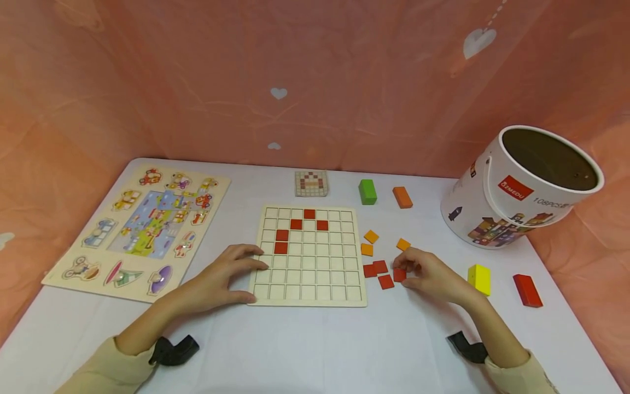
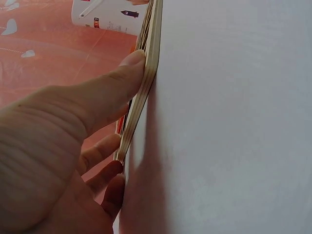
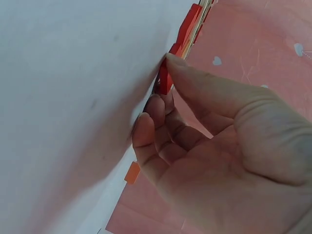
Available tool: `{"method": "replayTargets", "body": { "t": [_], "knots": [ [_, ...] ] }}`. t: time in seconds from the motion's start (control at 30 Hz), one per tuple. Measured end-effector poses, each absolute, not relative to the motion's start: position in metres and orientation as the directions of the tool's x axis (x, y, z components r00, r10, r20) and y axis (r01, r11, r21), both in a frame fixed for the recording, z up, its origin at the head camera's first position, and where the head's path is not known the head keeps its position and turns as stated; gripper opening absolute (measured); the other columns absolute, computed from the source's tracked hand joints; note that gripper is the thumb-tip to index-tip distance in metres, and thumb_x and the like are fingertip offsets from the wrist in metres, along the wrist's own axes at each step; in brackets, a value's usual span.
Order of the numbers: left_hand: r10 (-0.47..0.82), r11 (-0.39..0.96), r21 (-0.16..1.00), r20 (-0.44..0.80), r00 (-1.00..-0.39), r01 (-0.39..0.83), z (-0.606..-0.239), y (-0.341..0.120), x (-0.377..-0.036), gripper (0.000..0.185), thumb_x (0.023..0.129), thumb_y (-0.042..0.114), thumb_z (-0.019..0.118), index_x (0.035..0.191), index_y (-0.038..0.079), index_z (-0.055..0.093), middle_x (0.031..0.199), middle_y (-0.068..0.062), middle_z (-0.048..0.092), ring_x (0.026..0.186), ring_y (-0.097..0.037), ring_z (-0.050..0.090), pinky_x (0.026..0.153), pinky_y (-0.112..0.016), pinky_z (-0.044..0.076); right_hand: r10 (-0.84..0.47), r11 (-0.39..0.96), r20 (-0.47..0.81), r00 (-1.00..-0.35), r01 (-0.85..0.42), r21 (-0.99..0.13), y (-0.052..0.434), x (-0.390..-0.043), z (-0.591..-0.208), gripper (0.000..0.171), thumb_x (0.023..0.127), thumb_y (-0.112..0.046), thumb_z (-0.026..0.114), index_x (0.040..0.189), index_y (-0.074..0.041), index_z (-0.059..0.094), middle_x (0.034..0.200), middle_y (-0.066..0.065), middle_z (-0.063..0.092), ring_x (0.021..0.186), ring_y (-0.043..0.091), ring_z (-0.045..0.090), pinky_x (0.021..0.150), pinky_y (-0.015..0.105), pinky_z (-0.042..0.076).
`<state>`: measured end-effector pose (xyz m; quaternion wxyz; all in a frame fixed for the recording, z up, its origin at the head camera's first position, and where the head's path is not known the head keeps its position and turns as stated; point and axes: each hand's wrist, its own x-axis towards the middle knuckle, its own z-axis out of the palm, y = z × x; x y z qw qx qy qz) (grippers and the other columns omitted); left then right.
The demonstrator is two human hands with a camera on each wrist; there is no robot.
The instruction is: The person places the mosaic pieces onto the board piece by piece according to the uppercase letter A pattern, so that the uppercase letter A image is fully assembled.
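Thumb and fingers of the right hand (image 1: 432,275) pinch a red tile (image 1: 399,274) on the table; the grid board (image 1: 308,284) lies at its nine o'clock, steadied by the flat left hand (image 1: 223,278) at its near-left edge

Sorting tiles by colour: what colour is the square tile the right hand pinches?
Red square tile, clearest in the head view.

Bare table (image 1: 315,350) near the front edge, open passage; grid board (image 1: 308,255) centre, loose red tiles (image 1: 379,272) and orange tiles (image 1: 370,243) crowd its right; bucket (image 1: 517,189) blocks far right; animal puzzle (image 1: 140,230) fills left.
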<state>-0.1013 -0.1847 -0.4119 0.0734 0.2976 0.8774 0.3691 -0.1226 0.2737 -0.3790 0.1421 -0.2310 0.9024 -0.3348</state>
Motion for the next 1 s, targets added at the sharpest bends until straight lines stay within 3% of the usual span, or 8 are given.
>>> {"method": "replayTargets", "body": {
  "t": [0.43,0.73,0.83,1.0],
  "knots": [
    [0.578,0.544,0.697,0.092,-0.811,0.467,-0.411,-0.187,-0.101,0.055,0.076,0.030,0.086,0.125,0.016,0.067,0.145,-0.007,0.045,0.136,-0.032,0.035,0.110,-0.058,0.031,-0.573,0.619,-0.093,-0.815,-0.356,-0.700,0.256,-0.139,-0.373,0.017,0.087,0.005,0.069,0.101,-0.004,0.067,0.092,0.002,0.064,0.084,0.019,0.054,0.072,0.024,0.048],
    [0.578,0.541,0.700,0.093,-0.811,0.466,-0.413,-0.187,-0.101,0.053,0.076,0.029,0.086,0.125,0.018,0.067,0.145,-0.006,0.044,0.136,-0.031,0.035,0.110,-0.057,0.031,-0.734,0.423,-0.081,-0.674,-0.361,-0.831,0.153,-0.170,-0.361,0.017,0.090,0.009,0.063,0.105,0.002,0.066,0.096,0.010,0.062,0.077,0.019,0.061,0.071,0.029,0.055],
    [0.580,0.543,0.699,0.088,-0.810,0.464,-0.414,-0.186,-0.101,0.053,0.077,0.030,0.085,0.125,0.019,0.066,0.145,-0.005,0.044,0.136,-0.030,0.035,0.110,-0.057,0.031,-0.767,0.414,-0.077,-0.637,-0.400,-0.818,0.121,-0.175,-0.361,0.018,0.089,0.011,0.064,0.103,0.001,0.068,0.094,0.008,0.062,0.082,0.015,0.056,0.075,0.024,0.052],
    [0.580,0.543,0.701,0.086,-0.810,0.463,-0.413,-0.186,-0.102,0.054,0.077,0.030,0.086,0.126,0.018,0.066,0.145,-0.006,0.044,0.137,-0.031,0.035,0.110,-0.058,0.031,-0.773,0.441,-0.161,-0.614,-0.337,-0.832,0.084,-0.174,-0.364,0.022,0.089,0.015,0.058,0.106,0.003,0.067,0.087,0.011,0.059,0.071,0.014,0.060,0.067,0.023,0.054]
  ]
}}
